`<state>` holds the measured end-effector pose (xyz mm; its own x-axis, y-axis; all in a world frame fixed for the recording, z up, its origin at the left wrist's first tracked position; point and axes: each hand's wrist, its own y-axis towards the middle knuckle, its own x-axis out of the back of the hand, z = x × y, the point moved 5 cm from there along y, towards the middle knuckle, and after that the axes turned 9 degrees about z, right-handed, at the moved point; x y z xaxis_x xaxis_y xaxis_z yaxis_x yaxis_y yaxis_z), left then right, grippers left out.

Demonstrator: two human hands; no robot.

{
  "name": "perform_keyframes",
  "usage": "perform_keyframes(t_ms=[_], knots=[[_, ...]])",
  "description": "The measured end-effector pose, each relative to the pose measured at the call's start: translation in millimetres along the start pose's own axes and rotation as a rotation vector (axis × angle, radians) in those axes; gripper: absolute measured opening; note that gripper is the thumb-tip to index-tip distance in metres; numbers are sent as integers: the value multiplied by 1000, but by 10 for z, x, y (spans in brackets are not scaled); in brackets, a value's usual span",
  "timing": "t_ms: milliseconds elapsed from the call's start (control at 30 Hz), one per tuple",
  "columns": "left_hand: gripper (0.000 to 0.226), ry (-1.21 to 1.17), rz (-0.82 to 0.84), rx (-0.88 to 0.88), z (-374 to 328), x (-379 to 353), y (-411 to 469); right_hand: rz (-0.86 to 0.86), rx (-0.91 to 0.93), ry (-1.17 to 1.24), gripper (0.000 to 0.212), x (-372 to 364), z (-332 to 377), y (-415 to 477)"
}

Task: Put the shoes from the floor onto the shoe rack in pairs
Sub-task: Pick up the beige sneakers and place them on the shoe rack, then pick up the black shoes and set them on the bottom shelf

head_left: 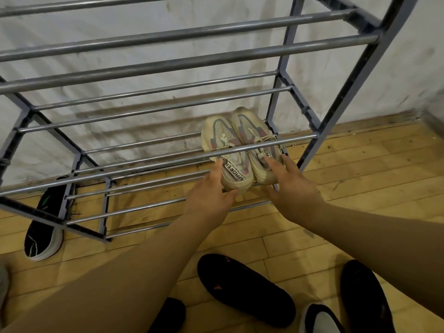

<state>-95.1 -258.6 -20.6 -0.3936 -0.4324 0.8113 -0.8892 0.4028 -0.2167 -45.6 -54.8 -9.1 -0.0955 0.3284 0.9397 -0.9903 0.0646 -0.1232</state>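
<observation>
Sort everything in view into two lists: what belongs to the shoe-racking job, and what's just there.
Job: shoe rack; beige sneakers on its bottom shelf, with the left hand and right hand touching them; on the floor, a black sneaker with green marks, black slip-ons, a dark shoe and a white-rimmed shoe.
Just there: white wall; wooden floor.

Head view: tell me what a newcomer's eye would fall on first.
A pair of beige sneakers sits on the lowest shelf at the right end of the metal shoe rack, with the left hand and right hand touching their heels. Black slippers lie on the floor in front, and a white-soled black shoe lies by the rack's left end.
</observation>
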Motion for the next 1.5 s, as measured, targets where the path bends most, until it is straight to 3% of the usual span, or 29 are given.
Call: perform_keyframes(t_ms=[133, 267, 467, 633, 833, 967, 1267, 1400, 1500], knots=[[87, 76, -6, -46, -13, -23, -180, 21, 104, 1, 71, -66, 63, -281], [83, 246, -36, -133, 57, -283, -593, 277, 123, -49, 75, -394, 103, -748], [78, 209, 287, 5, 711, -824, -1243, 734, 85, -52, 90, -901, -82, -1207], [86, 136, 492, 263, 1336, -1174, -1678, 936, 61, -2, 100, -1169, -133, -1354], [94, 291, 582, 273, 1846, -1121, -1930, 1140, 135, -57, 98, -1429, 123, -1415], [100, 406, 635, 245, 2050, -1009, -2060, 1188, 128, -126, 98, -1604, 223, -1422], [105, 550, 706, 189, 2127, -982, -2163, 1100, 92, -73, 111, -1703, 188, -1359], [107, 429, 691, 98, 1839, -870, -2107, 1077, 72, -18, 113, -1700, 249, -1339], [104, 106, 602, 35, 1465, -632, -1920, 965, 87, 145, 114, -1540, 438, -1149]])
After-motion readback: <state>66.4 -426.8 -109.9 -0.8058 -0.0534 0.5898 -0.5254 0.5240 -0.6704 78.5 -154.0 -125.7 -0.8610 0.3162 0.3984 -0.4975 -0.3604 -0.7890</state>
